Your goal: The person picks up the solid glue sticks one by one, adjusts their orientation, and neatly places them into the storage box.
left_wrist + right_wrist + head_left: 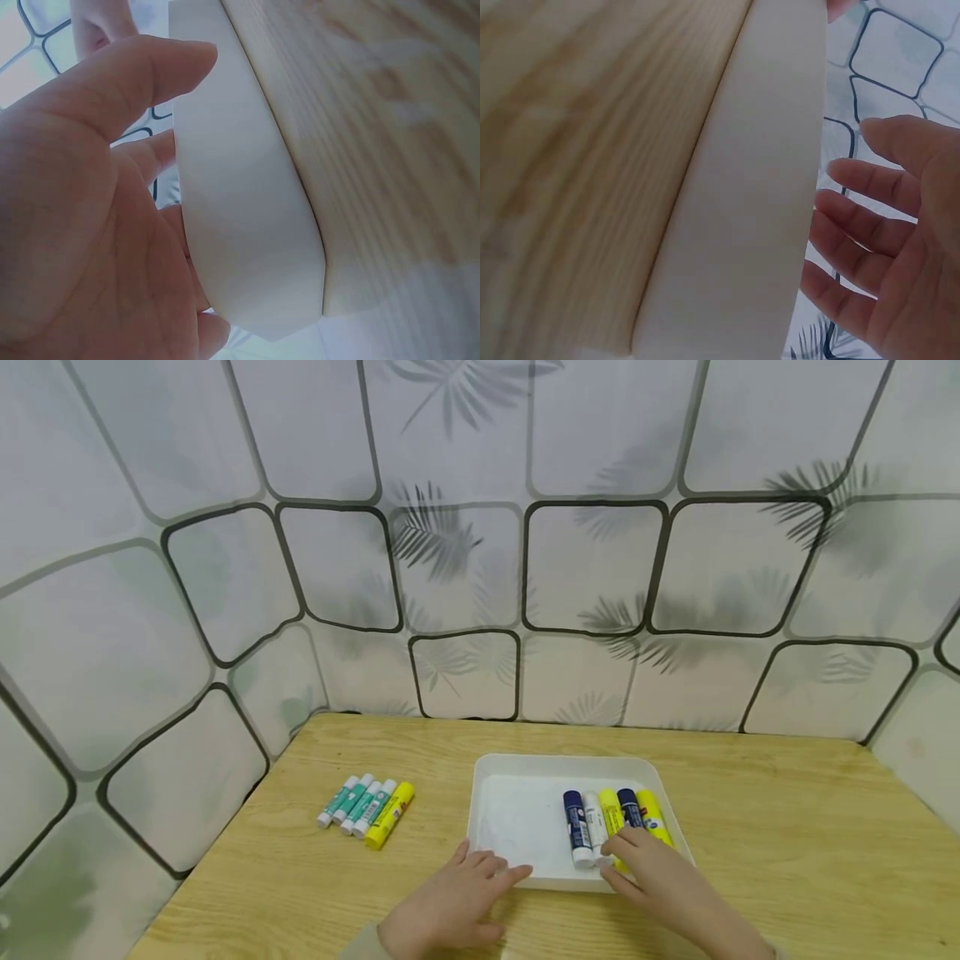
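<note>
In the head view, a white tray (510, 810) holds a row of glue sticks along its right side. From left to right they are a navy one (576, 827), a white one (595, 822), a yellow one (611, 808), another navy one (628, 806) and another yellow one (655, 817). My right hand (663, 881) hovers at their near ends, its fingers loosely bent and covering parts of them. At the tray's front left corner, my left hand (461, 897) lies with fingers spread over the rim; its thumb (184, 67) overlaps the outer wall in the left wrist view.
Left of the tray, several green-and-white glue sticks (356, 802) lie side by side with a thicker yellow glue stick (390, 816) on the wooden table (270, 877). A patterned curtain (465, 577) surrounds the table's back and sides.
</note>
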The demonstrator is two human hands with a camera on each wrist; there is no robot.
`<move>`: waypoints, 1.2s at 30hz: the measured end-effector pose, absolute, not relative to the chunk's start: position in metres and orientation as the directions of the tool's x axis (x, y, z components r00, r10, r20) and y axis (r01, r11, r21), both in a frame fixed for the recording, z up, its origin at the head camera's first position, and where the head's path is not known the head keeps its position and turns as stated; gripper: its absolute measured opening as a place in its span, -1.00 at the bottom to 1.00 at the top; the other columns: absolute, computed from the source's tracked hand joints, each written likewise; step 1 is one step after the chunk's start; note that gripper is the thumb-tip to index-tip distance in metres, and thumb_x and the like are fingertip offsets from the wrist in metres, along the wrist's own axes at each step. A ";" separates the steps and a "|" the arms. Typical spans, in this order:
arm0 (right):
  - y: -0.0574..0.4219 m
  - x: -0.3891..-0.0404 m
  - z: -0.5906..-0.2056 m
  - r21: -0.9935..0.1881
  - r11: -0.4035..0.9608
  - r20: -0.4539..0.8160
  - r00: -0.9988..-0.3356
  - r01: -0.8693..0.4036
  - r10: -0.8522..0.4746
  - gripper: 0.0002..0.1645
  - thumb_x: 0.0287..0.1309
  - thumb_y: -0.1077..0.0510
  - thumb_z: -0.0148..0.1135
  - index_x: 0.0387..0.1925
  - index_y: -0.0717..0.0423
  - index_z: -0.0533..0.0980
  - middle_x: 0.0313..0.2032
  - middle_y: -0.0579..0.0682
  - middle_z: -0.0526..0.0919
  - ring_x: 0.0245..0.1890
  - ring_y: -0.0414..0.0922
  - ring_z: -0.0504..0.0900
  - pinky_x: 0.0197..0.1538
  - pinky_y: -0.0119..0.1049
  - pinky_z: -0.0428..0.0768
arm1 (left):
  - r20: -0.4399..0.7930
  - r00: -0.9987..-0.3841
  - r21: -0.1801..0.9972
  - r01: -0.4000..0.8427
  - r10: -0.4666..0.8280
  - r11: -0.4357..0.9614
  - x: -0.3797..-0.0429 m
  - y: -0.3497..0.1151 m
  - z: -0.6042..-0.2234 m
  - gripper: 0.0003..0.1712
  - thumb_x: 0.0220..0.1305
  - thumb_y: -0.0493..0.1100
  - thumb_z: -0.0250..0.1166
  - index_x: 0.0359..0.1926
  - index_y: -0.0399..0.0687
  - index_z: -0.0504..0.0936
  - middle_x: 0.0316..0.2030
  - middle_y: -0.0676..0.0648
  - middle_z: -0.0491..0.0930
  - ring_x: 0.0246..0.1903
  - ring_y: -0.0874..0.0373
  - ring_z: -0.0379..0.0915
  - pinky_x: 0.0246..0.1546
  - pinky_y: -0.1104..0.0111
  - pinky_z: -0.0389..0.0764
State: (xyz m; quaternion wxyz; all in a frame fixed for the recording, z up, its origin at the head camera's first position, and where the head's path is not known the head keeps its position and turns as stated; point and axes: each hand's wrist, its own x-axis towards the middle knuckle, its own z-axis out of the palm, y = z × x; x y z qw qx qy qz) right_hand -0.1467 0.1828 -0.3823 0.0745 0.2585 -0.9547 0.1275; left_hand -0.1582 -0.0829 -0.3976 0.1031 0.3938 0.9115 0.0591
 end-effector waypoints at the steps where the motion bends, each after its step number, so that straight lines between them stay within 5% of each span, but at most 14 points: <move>1: 0.185 -0.146 -0.383 -0.207 0.838 0.190 -0.861 -0.505 -0.472 -0.81 0.02 0.03 0.20 -0.34 0.04 0.51 -0.37 -0.18 0.43 -0.38 -0.28 0.39 -0.30 -0.30 0.50 | -0.145 -0.670 0.192 0.702 0.728 0.685 -0.158 -0.083 -0.397 -0.29 0.06 0.11 0.22 0.25 0.29 0.18 0.05 0.10 0.36 0.09 0.16 0.19 0.13 0.00 0.11; 11: 0.194 -0.141 -0.387 -0.253 0.849 -0.066 -0.868 -0.463 -0.493 -0.68 0.06 -0.01 0.16 -0.15 0.03 0.49 -0.27 -0.21 0.45 -0.34 -0.27 0.42 -0.22 -0.26 0.51 | -0.124 -0.661 0.195 0.715 0.740 0.671 -0.160 -0.084 -0.400 -0.28 0.07 0.10 0.22 0.26 0.29 0.17 0.05 0.12 0.35 0.09 0.18 0.18 0.13 0.02 0.12; 17: 0.194 -0.137 -0.391 -0.315 0.858 -0.210 -0.852 -0.406 -0.480 -0.45 0.02 -0.07 0.18 0.04 0.07 0.39 -0.11 -0.06 0.45 -0.19 -0.11 0.45 -0.11 -0.09 0.47 | -0.122 -0.661 0.195 0.716 0.741 0.670 -0.159 -0.083 -0.398 -0.29 0.06 0.09 0.22 0.26 0.28 0.18 0.06 0.12 0.35 0.10 0.18 0.18 0.13 0.02 0.12; 24: 0.198 -0.132 -0.399 -0.268 0.838 -0.202 -0.822 -0.476 -0.532 -0.18 -0.09 -0.24 0.20 0.14 0.10 0.23 -0.02 0.02 0.38 -0.05 0.01 0.38 -0.01 0.03 0.37 | -0.116 -0.651 0.212 0.722 0.750 0.659 -0.158 -0.083 -0.395 -0.29 0.06 0.07 0.23 0.25 0.26 0.18 0.04 0.13 0.35 0.09 0.20 0.19 0.13 0.01 0.12; 36: 0.194 -0.134 -0.403 -0.256 0.833 -0.190 -0.819 -0.491 -0.541 -0.07 -0.17 -0.38 0.14 0.16 0.06 0.19 -0.02 0.03 0.36 -0.03 0.02 0.34 -0.01 0.11 0.31 | -0.136 -0.672 0.229 0.694 0.728 0.683 -0.158 -0.084 -0.396 -0.29 0.05 0.09 0.23 0.25 0.29 0.19 0.06 0.13 0.35 0.09 0.20 0.18 0.15 0.01 0.07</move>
